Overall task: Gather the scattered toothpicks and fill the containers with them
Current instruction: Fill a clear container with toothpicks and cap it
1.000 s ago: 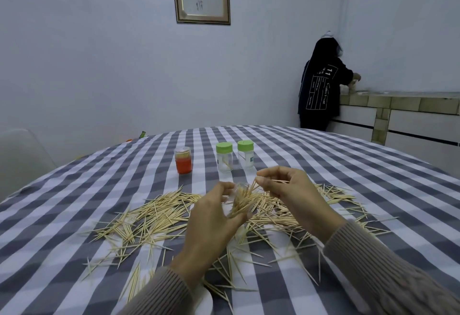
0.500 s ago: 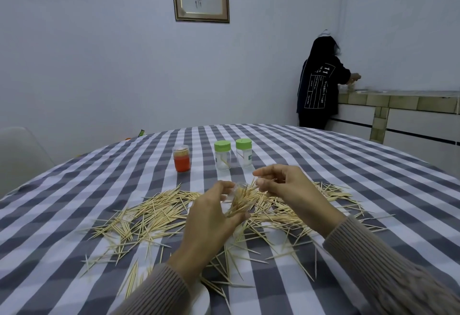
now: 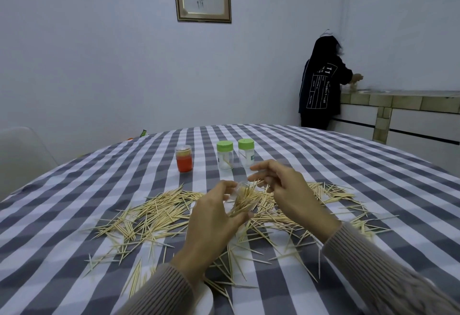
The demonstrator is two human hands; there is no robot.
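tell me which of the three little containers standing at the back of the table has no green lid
The orange container, leftmost of the row. Its top is clear, while the two clear containers to its right wear green lids.

Right hand [image 3: 286, 187] fingers now spread, formerly pinched.

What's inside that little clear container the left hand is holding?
A bundle of toothpicks fills the clear container, tips sticking out of its mouth. The left hand covers its lower part, so its bottom is hidden.
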